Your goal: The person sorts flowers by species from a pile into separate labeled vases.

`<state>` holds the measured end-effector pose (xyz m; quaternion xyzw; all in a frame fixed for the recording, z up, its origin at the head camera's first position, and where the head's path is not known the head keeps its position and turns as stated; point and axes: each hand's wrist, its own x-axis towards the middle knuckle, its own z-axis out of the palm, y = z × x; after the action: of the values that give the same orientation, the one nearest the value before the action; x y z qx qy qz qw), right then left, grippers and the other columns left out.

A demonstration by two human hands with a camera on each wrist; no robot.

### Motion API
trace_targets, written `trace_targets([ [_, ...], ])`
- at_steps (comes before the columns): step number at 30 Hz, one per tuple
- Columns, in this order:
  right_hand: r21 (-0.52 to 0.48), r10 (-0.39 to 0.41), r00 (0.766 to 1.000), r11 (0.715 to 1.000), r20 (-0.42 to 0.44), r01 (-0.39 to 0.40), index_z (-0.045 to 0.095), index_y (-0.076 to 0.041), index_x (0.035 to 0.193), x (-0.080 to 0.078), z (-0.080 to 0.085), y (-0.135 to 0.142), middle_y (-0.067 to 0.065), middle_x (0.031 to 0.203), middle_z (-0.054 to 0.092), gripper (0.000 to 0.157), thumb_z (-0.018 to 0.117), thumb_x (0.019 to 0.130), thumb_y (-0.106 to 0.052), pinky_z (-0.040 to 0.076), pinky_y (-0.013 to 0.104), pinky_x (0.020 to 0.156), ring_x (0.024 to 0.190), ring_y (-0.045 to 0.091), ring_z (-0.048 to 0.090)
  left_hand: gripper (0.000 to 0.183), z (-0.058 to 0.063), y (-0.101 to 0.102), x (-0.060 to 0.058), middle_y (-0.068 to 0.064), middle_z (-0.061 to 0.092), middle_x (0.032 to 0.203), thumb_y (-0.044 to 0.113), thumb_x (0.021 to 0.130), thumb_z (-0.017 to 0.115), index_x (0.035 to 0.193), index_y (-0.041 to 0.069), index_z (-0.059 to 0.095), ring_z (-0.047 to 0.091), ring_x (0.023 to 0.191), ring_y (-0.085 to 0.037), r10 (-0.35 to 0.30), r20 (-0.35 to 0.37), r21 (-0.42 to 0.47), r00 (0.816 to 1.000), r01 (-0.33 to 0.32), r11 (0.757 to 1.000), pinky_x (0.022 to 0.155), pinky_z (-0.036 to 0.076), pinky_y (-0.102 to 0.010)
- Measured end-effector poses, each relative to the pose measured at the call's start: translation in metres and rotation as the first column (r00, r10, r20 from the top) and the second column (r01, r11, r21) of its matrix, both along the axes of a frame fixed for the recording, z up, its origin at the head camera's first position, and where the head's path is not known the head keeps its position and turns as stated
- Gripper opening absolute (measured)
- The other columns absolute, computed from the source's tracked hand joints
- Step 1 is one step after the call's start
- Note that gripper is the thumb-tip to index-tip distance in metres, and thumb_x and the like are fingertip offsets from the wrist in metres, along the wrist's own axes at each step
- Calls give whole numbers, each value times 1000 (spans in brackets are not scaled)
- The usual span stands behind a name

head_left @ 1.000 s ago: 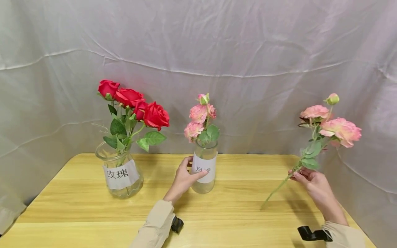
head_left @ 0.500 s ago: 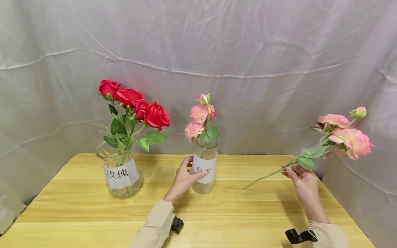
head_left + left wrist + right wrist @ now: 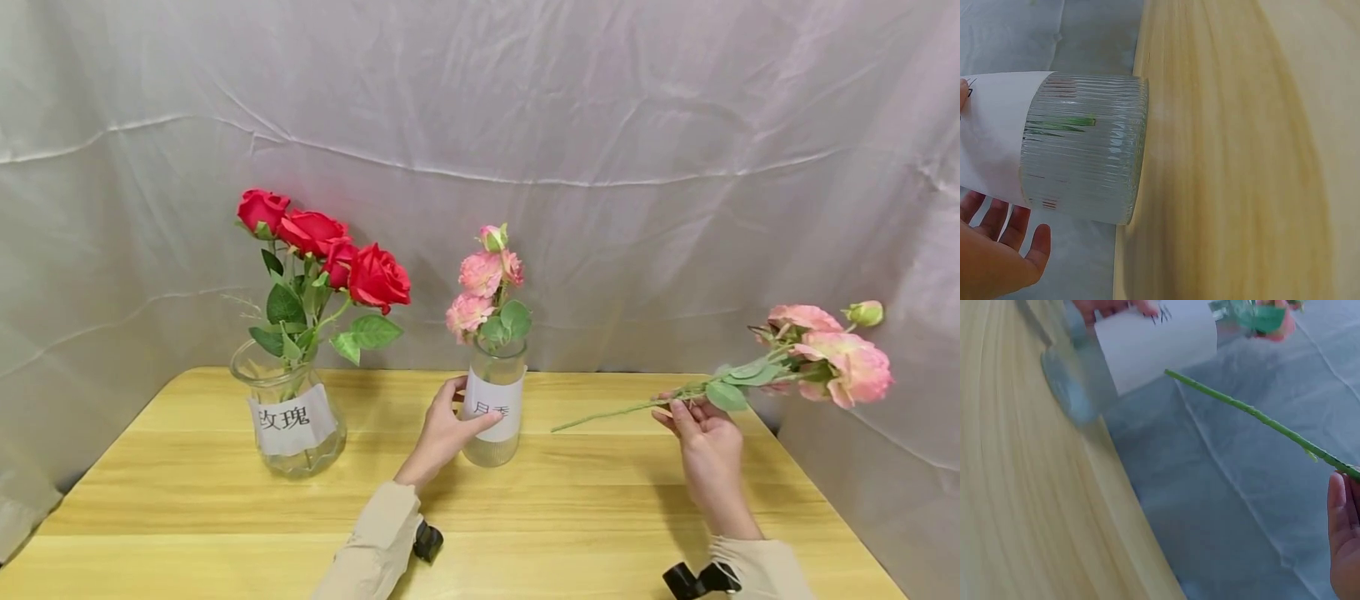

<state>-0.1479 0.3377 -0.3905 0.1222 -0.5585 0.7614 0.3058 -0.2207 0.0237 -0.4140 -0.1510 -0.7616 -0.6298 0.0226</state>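
My left hand point(image 3: 444, 433) grips the ribbed glass vase point(image 3: 501, 455) from its left side, thumb across the white paper label point(image 3: 510, 392). Pink flowers point(image 3: 480, 275) with green leaves stand in that vase. In the left wrist view, the vase's ribbed base point(image 3: 1085, 150) shows a green stem end inside. Off to the right, my right hand point(image 3: 708, 450) pinches a stem point(image 3: 607, 414) of pink flowers point(image 3: 843, 358), held tilted almost flat with blooms to the right. The stem's bare end points left toward the vase, and the right wrist view shows this green stem point(image 3: 1260, 415) apart from the glass.
A wider glass vase point(image 3: 300, 462) with a white label holds several red roses point(image 3: 378, 279) on the left of the wooden table point(image 3: 585, 533). Grey cloth point(image 3: 600, 100) hangs behind and at both sides. Black camera mounts point(image 3: 429, 542) sit on both wrists.
My right hand has moved left with the pink flower stem, which has tipped from steep to nearly level, its bare end nearer the vase. The left hand and both vases have stayed put.
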Motion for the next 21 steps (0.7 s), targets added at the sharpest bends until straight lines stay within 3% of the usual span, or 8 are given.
trace_targets([
  [3, -41, 26, 999, 999, -23, -27, 50, 10, 101, 0, 11, -13, 18, 95, 59, 17, 55, 88, 1, 50, 30, 74, 91, 24, 60, 70, 0, 1, 0, -3, 51, 111, 39, 68, 77, 124, 13, 45, 45, 101, -21, 1, -1, 7, 1000, -1, 1000, 82, 40, -38],
  [4, -35, -11, 1000, 999, 0, 11, 50, 10, 100, 3, 20, -21, 17, 94, 59, 18, 55, 88, -2, 50, 29, 73, 90, 22, 60, 70, -1, 1, 0, -3, 51, 111, 39, 68, 77, 124, 13, 45, 45, 101, -22, 4, -3, 8, 1000, -4, 1000, 82, 40, -39],
  [10, -199, -70, 998, 978, -4, 68, 52, 11, 93, 1, 55, -45, 17, 88, 59, 13, 56, 86, 1, 50, 24, 64, 81, 22, 60, 70, 0, 0, 0, -2, 51, 111, 40, 68, 77, 124, 13, 45, 45, 101, -22, -2, -3, 1, 1000, 2, 1000, 83, 39, -39],
  [16, -315, -24, 994, 949, -105, -10, 51, 12, 92, -9, 79, -55, 20, 86, 59, 13, 57, 83, 5, 49, 24, 60, 78, 24, 61, 70, 0, 0, 0, -2, 51, 111, 41, 67, 77, 124, 13, 46, 45, 101, -21, 2, -1, 2, 1000, -2, 1000, 82, 39, -39],
  [21, -315, -9, 991, 948, -133, -34, 51, 13, 97, -16, 95, -58, 20, 87, 58, 19, 59, 82, 4, 49, 24, 60, 79, 24, 61, 71, -1, 0, -1, -2, 50, 111, 41, 68, 77, 125, 14, 45, 44, 101, -20, -7, 3, 6, 1000, 7, 1000, 82, 40, -38],
])
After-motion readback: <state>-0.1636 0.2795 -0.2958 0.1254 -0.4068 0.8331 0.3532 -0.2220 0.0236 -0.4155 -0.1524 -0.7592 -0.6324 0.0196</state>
